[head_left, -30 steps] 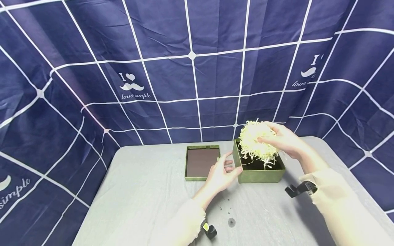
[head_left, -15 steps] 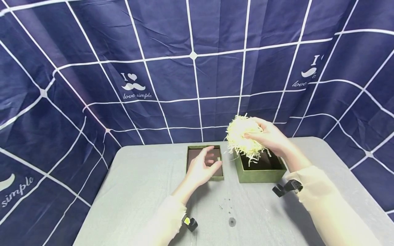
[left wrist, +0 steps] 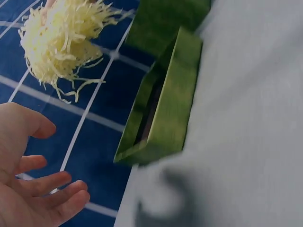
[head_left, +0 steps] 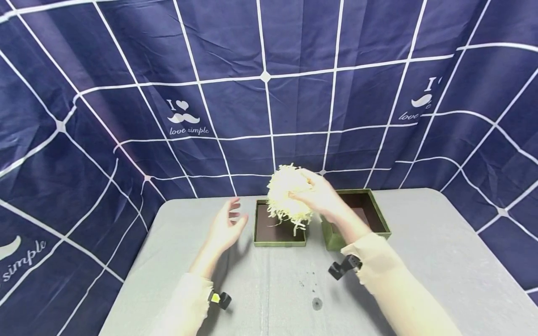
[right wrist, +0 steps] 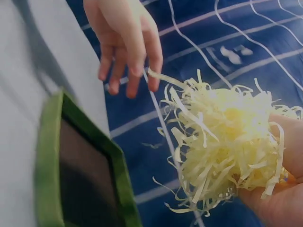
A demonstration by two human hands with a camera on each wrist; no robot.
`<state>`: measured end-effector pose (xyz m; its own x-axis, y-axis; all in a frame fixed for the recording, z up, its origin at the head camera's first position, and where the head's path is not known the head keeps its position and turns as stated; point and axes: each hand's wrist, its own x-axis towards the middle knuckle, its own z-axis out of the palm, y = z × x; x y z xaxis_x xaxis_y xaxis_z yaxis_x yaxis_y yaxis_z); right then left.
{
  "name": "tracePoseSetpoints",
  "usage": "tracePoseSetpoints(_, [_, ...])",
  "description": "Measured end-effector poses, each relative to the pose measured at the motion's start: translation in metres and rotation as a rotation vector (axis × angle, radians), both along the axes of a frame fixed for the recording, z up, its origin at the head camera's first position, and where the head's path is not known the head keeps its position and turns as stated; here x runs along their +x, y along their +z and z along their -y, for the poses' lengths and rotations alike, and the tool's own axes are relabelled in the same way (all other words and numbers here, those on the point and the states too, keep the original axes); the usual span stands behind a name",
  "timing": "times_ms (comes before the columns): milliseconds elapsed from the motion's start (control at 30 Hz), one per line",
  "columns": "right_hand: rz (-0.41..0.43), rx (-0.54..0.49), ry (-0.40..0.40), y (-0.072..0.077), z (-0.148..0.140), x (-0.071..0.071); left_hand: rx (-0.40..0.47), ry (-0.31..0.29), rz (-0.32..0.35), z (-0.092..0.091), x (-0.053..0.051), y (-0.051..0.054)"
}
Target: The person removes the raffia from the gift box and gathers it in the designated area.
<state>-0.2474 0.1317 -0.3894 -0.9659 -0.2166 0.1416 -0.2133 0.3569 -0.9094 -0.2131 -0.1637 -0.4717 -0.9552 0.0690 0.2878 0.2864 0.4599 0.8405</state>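
A clump of pale yellow shredded paper hangs in the air, gripped by my right hand, its loose strands dangling. Beneath the clump lies a shallow green box lid with a dark brown inside. My left hand hovers left of that lid, fingers spread and holding nothing. In the left wrist view the shredded paper is above the left hand, apart from it. The right wrist view shows strands between the right thumb and fingers; part of that hand is hidden by them.
To the right of the lid stands a deeper green box, open at the top, partly covered by the right forearm. A grey cloth covers the table, with a small dark spot near the front. A blue curtain rises behind it.
My right hand has carried the shredded paper leftward from the deep box to above the lid. My left hand has left the deep box's side and moved left past the lid.
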Motion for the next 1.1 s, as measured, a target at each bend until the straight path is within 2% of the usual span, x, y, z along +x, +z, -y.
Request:
tracePoseSetpoints(167, [-0.035,0.051,-0.034,-0.014,0.046,0.0,-0.014,0.066,-0.004,0.033,-0.002,-0.005])
tracePoseSetpoints(367, [-0.074,0.003,-0.019,-0.038,0.096,-0.002,-0.041,0.123,0.017,0.064,0.001,-0.018])
tracePoseSetpoints(567, [-0.229,0.038,0.012,-0.063,0.136,-0.007,-0.031,0.2,0.045,0.086,0.003,-0.026])
tracePoseSetpoints(600, [-0.285,0.057,0.005,-0.078,0.144,-0.014,-0.031,0.211,0.054,0.089,0.003,-0.025])
tracePoseSetpoints(700, [-0.355,0.067,-0.01,-0.117,0.163,-0.027,-0.028,0.241,0.089,0.097,0.004,-0.023])
tracePoseSetpoints(733, [-0.379,0.07,-0.012,-0.133,0.17,-0.032,-0.027,0.251,0.103,0.099,0.004,-0.022])
tracePoseSetpoints(767, [-0.373,0.064,-0.007,-0.145,0.176,-0.035,-0.024,0.258,0.117,0.1,0.004,-0.021])
tracePoseSetpoints(800, [-0.364,0.066,0.005,-0.149,0.181,-0.033,-0.025,0.266,0.128,0.102,0.004,-0.02])
tracePoseSetpoints(900, [-0.271,0.103,0.076,-0.133,0.185,-0.009,-0.026,0.28,0.149,0.105,0.004,-0.021])
tracePoseSetpoints(933, [-0.252,0.138,0.098,-0.131,0.187,-0.004,-0.023,0.283,0.152,0.105,0.003,-0.021])
tracePoseSetpoints(1000, [-0.211,0.213,0.149,-0.114,0.186,0.012,-0.022,0.288,0.158,0.105,0.003,-0.021])
tracePoseSetpoints(1100, [-0.193,0.3,0.203,-0.11,0.184,0.019,-0.009,0.288,0.176,0.105,0.003,-0.021])
